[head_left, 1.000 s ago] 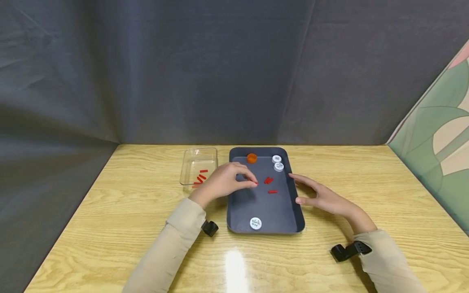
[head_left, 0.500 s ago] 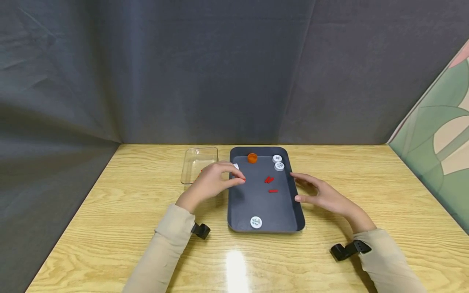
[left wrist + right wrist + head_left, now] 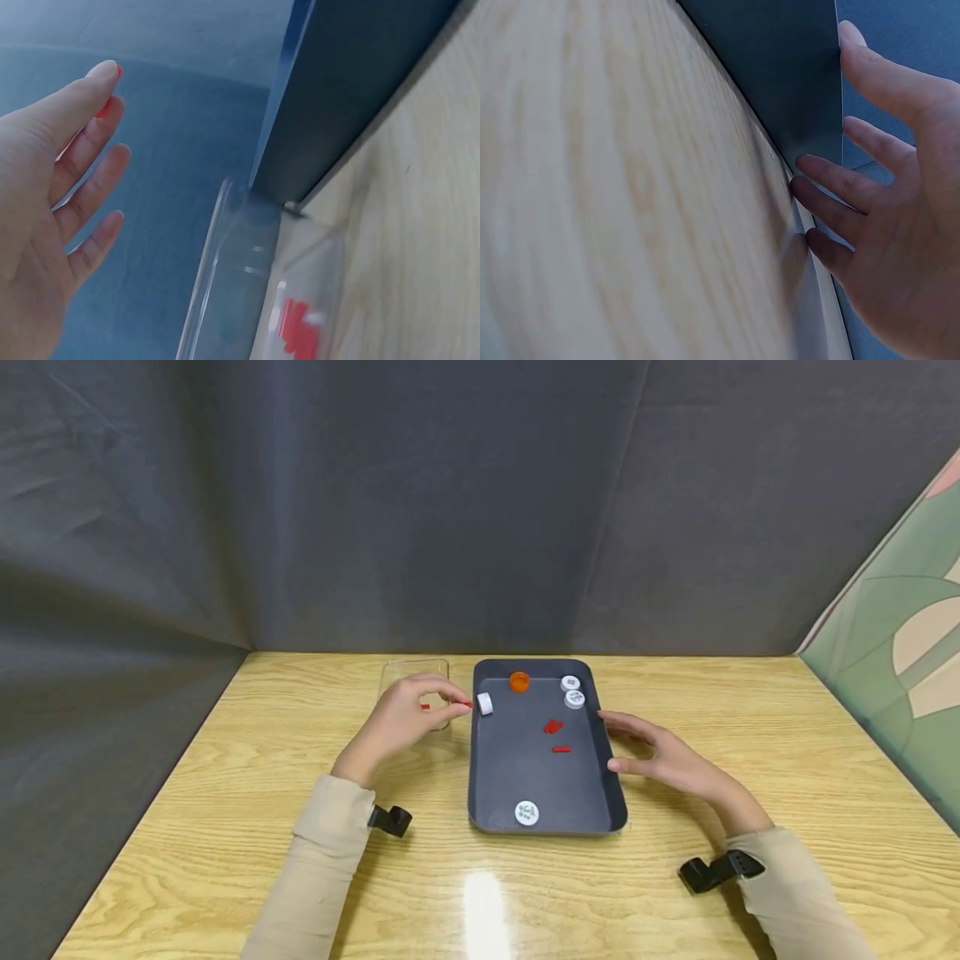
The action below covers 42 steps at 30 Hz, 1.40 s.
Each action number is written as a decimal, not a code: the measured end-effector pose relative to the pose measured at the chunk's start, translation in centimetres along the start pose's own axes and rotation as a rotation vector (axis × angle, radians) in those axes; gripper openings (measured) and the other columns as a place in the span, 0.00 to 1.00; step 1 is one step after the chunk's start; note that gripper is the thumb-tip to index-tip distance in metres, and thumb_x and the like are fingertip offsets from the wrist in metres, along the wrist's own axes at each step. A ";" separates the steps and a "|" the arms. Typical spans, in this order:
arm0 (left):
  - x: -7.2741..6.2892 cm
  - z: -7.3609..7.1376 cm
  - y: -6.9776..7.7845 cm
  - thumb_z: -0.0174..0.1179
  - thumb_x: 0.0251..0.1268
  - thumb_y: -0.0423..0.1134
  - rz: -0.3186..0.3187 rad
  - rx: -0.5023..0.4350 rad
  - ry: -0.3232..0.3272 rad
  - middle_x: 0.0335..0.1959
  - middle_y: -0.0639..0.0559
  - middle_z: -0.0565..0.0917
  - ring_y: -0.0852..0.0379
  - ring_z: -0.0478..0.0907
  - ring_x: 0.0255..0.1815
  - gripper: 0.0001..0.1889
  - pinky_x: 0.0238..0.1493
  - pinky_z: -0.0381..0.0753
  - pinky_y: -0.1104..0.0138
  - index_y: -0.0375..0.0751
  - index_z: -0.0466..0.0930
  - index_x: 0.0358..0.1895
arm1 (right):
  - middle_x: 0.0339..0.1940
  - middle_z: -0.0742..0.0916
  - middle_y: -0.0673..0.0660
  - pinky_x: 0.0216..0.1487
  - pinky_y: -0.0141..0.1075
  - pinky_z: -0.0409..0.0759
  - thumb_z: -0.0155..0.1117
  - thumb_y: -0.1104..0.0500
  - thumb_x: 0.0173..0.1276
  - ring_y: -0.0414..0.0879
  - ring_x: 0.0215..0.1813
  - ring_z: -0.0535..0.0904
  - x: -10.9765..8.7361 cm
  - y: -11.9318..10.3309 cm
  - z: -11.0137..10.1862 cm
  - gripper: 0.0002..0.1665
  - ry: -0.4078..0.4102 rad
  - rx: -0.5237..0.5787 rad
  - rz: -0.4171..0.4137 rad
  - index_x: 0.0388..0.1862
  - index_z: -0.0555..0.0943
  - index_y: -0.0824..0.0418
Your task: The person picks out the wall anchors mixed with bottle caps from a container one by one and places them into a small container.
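My left hand (image 3: pixel 405 714) pinches a small red stick (image 3: pixel 468 704) between thumb and forefinger, above the gap between the clear plastic box and the dark grey tray (image 3: pixel 517 768). In the left wrist view only bits of the red stick show at the fingertips. The clear box (image 3: pixel 416 661) is partly hidden behind this hand; red sticks (image 3: pixel 300 330) lie inside it. More red sticks (image 3: pixel 553 726) lie in the tray, one of them (image 3: pixel 561 749) apart. My right hand (image 3: pixel 667 764) is at the tray's right wall, its fingers spread and touching the edge.
An orange round cap (image 3: pixel 519 681) sits at the tray's back. Two white round pieces (image 3: pixel 574 699) stand at its back right, a white round piece (image 3: pixel 485 703) by the left wall, and another marked white disc (image 3: pixel 527 812) near the front. A grey curtain (image 3: pixel 480 510) rises behind the wooden table (image 3: pixel 225 793).
My left hand has moved left with the red stick, from over the tray towards the clear box, uncovering the white piece by the left wall. My right hand has stayed at the tray's edge.
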<state>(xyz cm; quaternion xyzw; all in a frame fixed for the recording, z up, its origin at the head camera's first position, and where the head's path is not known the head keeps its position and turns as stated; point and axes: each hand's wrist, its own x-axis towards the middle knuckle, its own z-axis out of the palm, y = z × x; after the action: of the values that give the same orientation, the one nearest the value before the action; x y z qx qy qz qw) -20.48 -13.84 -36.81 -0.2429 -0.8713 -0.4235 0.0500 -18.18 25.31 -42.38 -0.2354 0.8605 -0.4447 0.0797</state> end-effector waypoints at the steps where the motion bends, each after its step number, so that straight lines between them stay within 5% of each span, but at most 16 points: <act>1: 0.0 -0.2 -0.1 0.70 0.61 0.46 -0.015 0.001 0.009 0.38 0.64 0.83 0.60 0.78 0.46 0.04 0.50 0.80 0.52 0.58 0.88 0.39 | 0.73 0.70 0.64 0.69 0.55 0.61 0.72 0.56 0.65 0.62 0.72 0.65 0.0 0.0 0.0 0.44 0.000 -0.003 0.001 0.76 0.63 0.62; 10: -0.1 -1.8 -1.1 0.71 0.61 0.43 -0.043 -0.017 0.070 0.47 0.62 0.84 0.59 0.76 0.56 0.06 0.63 0.70 0.55 0.54 0.89 0.41 | 0.73 0.70 0.65 0.69 0.55 0.60 0.72 0.56 0.65 0.63 0.72 0.66 0.2 0.1 -0.1 0.45 -0.003 -0.016 0.013 0.76 0.62 0.63; 26: -0.6 -2.9 -4.5 0.67 0.66 0.47 -0.147 0.068 0.139 0.51 0.58 0.84 0.53 0.77 0.57 0.09 0.64 0.69 0.48 0.52 0.88 0.45 | 0.71 0.72 0.67 0.69 0.53 0.62 0.71 0.60 0.65 0.64 0.71 0.67 1.1 -0.4 0.2 0.42 -0.009 0.013 -0.044 0.74 0.64 0.66; 34: -0.3 -2.7 -5.5 0.64 0.67 0.49 -0.154 0.073 0.147 0.49 0.57 0.84 0.53 0.78 0.48 0.11 0.54 0.75 0.50 0.52 0.87 0.47 | 0.72 0.70 0.66 0.64 0.19 0.61 0.71 0.58 0.66 0.65 0.72 0.65 0.4 0.0 -0.1 0.42 -0.001 -0.007 -0.012 0.75 0.63 0.65; 42: -0.3 -2.6 -6.3 0.65 0.67 0.44 -0.175 0.057 0.145 0.47 0.56 0.84 0.54 0.77 0.47 0.09 0.54 0.74 0.52 0.50 0.88 0.47 | 0.72 0.71 0.67 0.63 0.19 0.60 0.70 0.56 0.67 0.64 0.72 0.65 0.1 -0.1 0.3 0.43 -0.006 -0.003 0.000 0.75 0.63 0.66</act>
<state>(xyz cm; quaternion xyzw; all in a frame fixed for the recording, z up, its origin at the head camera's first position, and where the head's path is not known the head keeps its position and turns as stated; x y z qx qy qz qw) -23.50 -19.20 -39.77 -0.1329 -0.8950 -0.4177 0.0828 -18.13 24.98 -42.44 -0.2366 0.8611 -0.4425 0.0818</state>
